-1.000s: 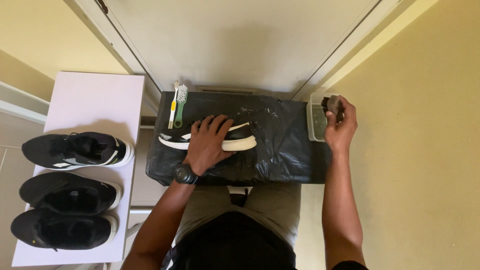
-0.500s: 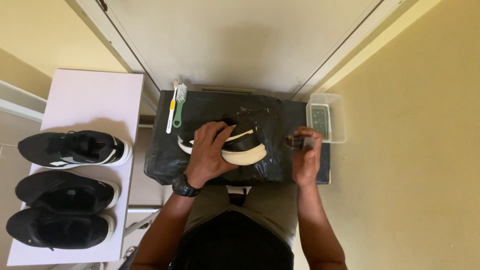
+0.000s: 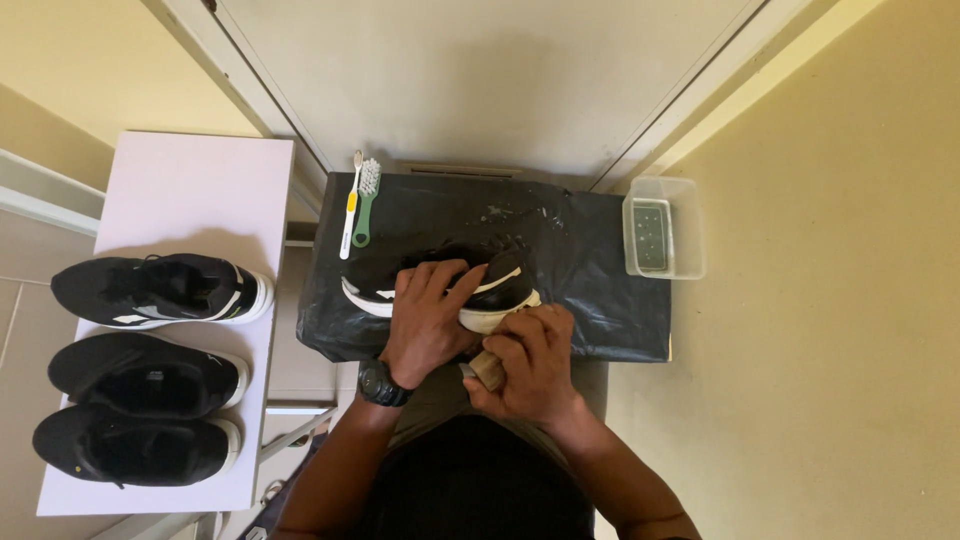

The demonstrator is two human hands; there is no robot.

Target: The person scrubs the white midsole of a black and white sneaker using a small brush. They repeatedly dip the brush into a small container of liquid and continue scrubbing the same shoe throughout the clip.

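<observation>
A black sneaker with a white sole [image 3: 478, 283] lies tilted on its side on a black plastic sheet [image 3: 600, 290] that covers a small table. My left hand [image 3: 425, 320] grips the sneaker from above and wears a black watch. My right hand [image 3: 528, 360] is closed around a wooden-handled brush [image 3: 487, 371] and presses it against the white sole at the near edge of the sheet. The brush bristles are hidden under my fingers.
A yellow-handled toothbrush [image 3: 350, 205] and a green-handled brush [image 3: 366, 200] lie at the sheet's far left. A clear plastic tub of water [image 3: 662, 239] stands on the floor at the right. Three black sneakers [image 3: 150, 365] rest on a white board [image 3: 200, 190] at the left.
My right hand came from the water tub to the sneaker with the brush. My left hand tipped the sneaker onto its side and drew it nearer.
</observation>
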